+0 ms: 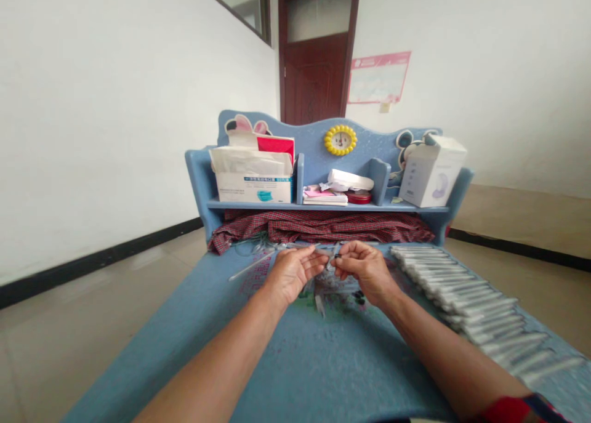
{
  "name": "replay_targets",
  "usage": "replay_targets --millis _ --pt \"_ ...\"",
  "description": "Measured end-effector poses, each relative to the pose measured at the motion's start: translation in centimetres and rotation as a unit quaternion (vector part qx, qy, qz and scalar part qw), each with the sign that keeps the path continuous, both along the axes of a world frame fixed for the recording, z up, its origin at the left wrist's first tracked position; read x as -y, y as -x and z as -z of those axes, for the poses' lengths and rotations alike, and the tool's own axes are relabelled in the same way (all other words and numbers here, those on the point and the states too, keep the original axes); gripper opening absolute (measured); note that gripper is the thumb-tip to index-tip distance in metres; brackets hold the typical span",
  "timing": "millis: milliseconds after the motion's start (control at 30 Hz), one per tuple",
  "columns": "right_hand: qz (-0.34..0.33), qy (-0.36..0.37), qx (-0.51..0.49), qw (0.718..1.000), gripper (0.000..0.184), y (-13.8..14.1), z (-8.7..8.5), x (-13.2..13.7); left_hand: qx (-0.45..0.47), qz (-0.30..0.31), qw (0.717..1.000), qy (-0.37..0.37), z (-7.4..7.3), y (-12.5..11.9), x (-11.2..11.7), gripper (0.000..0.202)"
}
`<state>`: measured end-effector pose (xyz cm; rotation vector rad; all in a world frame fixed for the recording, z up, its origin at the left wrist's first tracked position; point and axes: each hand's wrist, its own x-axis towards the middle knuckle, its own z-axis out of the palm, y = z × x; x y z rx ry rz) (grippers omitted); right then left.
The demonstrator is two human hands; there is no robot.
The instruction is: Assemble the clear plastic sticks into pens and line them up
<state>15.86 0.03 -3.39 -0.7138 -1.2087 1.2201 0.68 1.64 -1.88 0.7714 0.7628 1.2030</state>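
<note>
My left hand (293, 274) is above the blue desk, its fingers curled toward my right hand, closed on something thin that I cannot make out. My right hand (367, 274) pinches a small black piece (337, 257) between thumb and fingertips, close to the left fingertips. Beneath the hands lie a clear, slim piece (319, 305) and several small black pieces (359, 297), blurred. Left of my left hand rests a thin whitish stick (249, 268). To the right, a long row of whitish, pen-like tubes (462, 294) runs along the desk.
The blue desk (184, 349) carries a rear shelf (295, 206) with a mask box (253, 186), papers (325, 198), a red round tin (358, 197) and a white carton (431, 173). Checked cloth (323, 227) lies under the shelf. Greenish string (249, 245) lies at the back left.
</note>
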Motion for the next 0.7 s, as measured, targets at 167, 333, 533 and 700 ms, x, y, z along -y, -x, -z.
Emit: replay_targets --millis 167,333,533,700 --pt "0.002 -0.003 0.005 1.0 0.021 0.08 0.22 -0.02 -0.012 -0.011 1.0 -0.002 -0.13 -0.06 0.11 0.009" --pt "0.014 0.002 0.008 1.0 0.022 0.11 0.2 0.0 -0.015 -0.02 1.0 -0.011 -0.11 -0.14 0.08 0.008" --pt "0.021 0.001 0.015 1.0 0.023 0.07 0.24 -0.11 -0.022 -0.022 0.999 -0.018 0.04 -0.18 0.04 0.007" --pt "0.023 -0.002 0.023 0.999 0.022 0.06 0.43 -0.16 -0.024 -0.023 0.999 -0.028 0.1 -0.16 -0.01 0.006"
